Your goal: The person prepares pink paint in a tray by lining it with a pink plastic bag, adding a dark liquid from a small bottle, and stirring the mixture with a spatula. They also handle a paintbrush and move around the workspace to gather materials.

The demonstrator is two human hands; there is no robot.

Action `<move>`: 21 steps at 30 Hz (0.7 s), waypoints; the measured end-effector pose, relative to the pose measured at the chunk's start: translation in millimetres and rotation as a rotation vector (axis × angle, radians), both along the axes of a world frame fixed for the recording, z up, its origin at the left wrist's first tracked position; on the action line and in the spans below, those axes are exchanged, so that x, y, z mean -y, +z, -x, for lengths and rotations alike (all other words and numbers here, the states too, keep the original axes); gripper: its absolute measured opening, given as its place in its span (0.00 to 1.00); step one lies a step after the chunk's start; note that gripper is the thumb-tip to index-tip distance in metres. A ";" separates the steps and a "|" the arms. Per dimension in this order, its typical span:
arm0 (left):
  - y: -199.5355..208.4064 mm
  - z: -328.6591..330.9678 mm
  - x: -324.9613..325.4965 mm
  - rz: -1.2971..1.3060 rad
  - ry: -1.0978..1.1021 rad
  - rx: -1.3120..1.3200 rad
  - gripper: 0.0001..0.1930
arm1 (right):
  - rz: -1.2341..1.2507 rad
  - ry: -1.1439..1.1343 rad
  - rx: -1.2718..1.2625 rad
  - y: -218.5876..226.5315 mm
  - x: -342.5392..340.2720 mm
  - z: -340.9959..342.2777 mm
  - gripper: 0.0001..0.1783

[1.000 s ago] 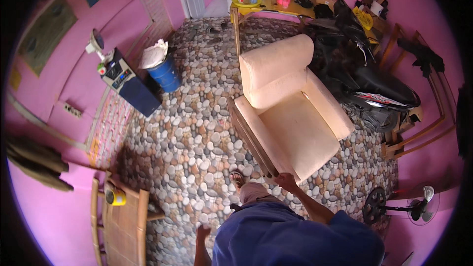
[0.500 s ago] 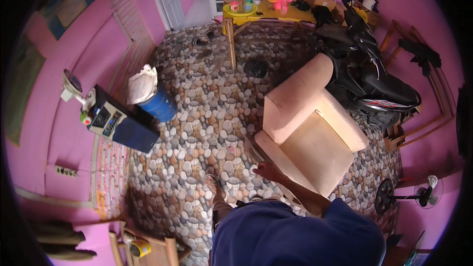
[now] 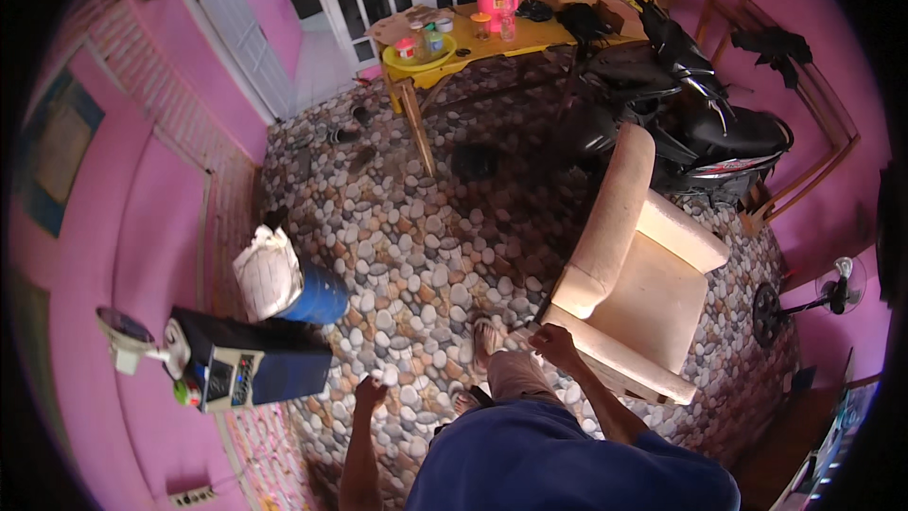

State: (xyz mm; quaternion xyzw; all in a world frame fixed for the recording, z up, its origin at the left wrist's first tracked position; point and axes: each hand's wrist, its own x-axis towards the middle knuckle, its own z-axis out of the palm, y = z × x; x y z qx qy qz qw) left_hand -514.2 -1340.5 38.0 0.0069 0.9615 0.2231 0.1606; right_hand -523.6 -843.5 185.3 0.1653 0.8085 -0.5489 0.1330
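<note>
My right hand [image 3: 556, 344], fingers curled in, hangs in front of me beside the near arm of a beige armchair [image 3: 662, 293]. No object shows in it, and I cannot tell whether its knuckles touch the chair. My left hand [image 3: 370, 392] hangs low on the left over the pebble-patterned floor [image 3: 416, 265], its fingers bent together. A pale patch at its fingertips may be floor print or something small. The black speaker [image 3: 274, 360] is the thing nearest to that hand, a short way to its left. My feet, in sandals [image 3: 484, 341], are on the floor between the hands.
A blue drum [image 3: 320, 295] with a white sack [image 3: 267, 274] on it stands behind the speaker, which carries a small fan [image 3: 128, 331]. Ahead is a yellow table [image 3: 539, 45] with a pink jug [image 3: 494, 0]. A black motorcycle [image 3: 728, 137] and a standing fan [image 3: 837, 293] are right.
My view has turned and moved forward, so the table and drum appear nearer. The armchair has shifted right in view. My left hand has come into sight; my right hand stays beside the chair.
</note>
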 end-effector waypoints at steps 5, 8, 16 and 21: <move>38.2 188.6 -94.8 -0.062 -0.660 -0.338 0.10 | 0.110 -0.146 0.013 -1.5 12.5 75.2 0.14; 71.7 275.9 -151.6 -0.113 -0.824 -0.395 0.09 | 0.199 -0.173 -0.068 -2.2 12.0 131.2 0.11; 159.8 484.1 -259.7 -0.325 -0.374 -0.115 0.20 | 0.119 -0.382 -0.107 31.1 -31.1 250.7 0.08; 188.6 617.2 -353.5 -0.503 -0.443 -0.373 0.25 | 0.034 -0.585 -0.109 31.5 -55.6 275.5 0.10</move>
